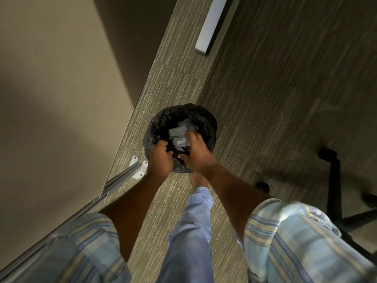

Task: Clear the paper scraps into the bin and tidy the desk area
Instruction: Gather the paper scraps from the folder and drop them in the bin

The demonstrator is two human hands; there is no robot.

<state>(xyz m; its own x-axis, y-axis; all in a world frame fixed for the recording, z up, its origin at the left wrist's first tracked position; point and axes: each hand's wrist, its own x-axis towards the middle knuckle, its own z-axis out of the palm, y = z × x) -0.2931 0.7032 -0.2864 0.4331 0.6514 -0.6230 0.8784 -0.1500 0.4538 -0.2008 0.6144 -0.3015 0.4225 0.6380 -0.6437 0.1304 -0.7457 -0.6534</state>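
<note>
While the left hand (pixel 160 160) curls its fingers (pixel 163 145) over the crinkled black liner at the near rim of the round bin (pixel 206 119), the right hand (pixel 195 154) is spread loosely above white paper scraps (pixel 179 133) inside, holding nothing. Ribbed carpet (pixel 265 88) lies around the bin.

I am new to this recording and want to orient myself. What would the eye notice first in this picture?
First, the two hands meeting over the round bin with its black liner at the centre: the left hand at its near rim, the right hand over white paper scraps inside. Next, the black chair base on the carpet at the right.
</note>
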